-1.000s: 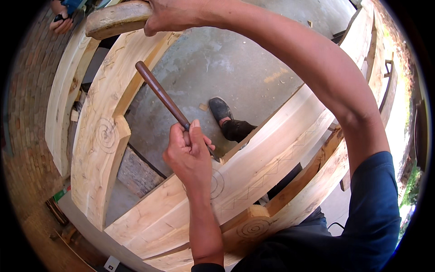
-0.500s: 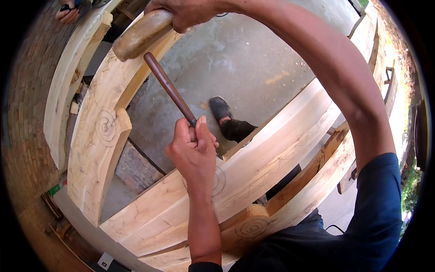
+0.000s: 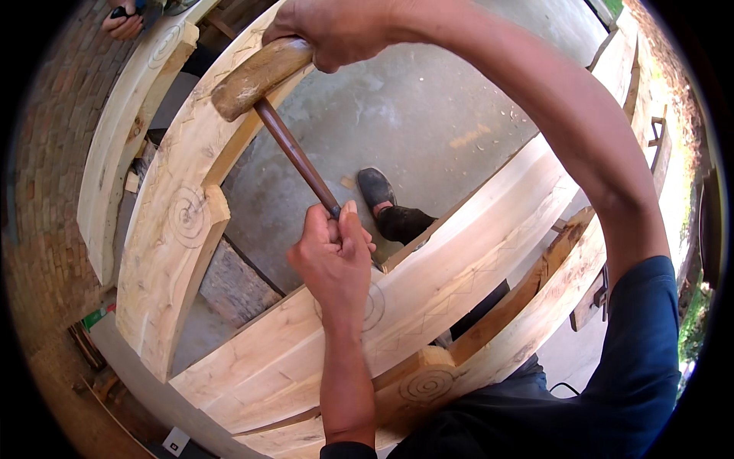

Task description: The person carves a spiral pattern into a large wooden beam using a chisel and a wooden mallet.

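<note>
My left hand (image 3: 333,249) is closed around a chisel (image 3: 297,155) with a long brown wooden handle, held tilted. Its lower end meets the edge of a pale curved beam (image 3: 466,218) beside a penciled spiral; my fingers and the beam partly hide the tip. Up and to the left, my right hand (image 3: 336,34) grips a worn wooden mallet (image 3: 256,80). The mallet's underside is at the top of the chisel handle and appears to touch it.
Another curved beam with a drawn spiral (image 3: 187,218) lies to the left, and a further beam (image 3: 130,141) beyond it. A notched beam (image 3: 428,382) is close to my body. My shoe (image 3: 375,187) rests on the concrete floor. Another person's hand (image 3: 122,23) holds something dark.
The mallet in my right hand has come down and to the right onto the chisel's handle end, where a gap showed before. The whole view has shifted slightly.
</note>
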Demonstrator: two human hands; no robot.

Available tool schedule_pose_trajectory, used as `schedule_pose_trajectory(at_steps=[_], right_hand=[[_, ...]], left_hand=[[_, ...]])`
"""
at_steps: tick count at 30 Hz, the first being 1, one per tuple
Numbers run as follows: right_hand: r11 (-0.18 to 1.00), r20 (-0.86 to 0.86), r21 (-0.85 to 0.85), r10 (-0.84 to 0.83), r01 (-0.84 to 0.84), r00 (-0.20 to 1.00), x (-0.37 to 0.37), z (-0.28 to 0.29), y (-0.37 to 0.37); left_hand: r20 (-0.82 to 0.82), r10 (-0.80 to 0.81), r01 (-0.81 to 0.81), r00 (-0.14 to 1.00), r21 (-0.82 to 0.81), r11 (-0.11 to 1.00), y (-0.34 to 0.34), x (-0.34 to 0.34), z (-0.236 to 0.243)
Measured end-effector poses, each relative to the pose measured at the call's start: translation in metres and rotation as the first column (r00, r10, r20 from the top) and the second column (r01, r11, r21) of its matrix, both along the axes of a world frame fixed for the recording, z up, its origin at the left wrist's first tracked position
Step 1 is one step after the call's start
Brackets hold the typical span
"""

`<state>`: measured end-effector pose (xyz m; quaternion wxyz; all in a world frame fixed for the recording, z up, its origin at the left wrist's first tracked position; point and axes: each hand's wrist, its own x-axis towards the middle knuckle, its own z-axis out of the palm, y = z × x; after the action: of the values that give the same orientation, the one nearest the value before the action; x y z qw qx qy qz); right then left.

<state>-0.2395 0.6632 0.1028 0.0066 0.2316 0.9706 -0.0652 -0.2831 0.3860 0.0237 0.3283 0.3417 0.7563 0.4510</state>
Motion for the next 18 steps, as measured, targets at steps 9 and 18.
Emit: schedule_pose_trajectory(at_steps=[9,18], right_hand=[[0.999,0.017,-0.046,0.005,-0.004,1.000,0.002,0.011,0.001],[0.997,-0.228,-0.079,0.001,-0.019,0.974,0.027,0.001,0.002]], left_hand=[[0.007,-0.018,0.018,1.000,-0.044,0.999,-0.002,-0.003,-0.001],[0.054,-0.091,0.093,0.994,-0.034,0.995,0.000,-0.002,0.002]])
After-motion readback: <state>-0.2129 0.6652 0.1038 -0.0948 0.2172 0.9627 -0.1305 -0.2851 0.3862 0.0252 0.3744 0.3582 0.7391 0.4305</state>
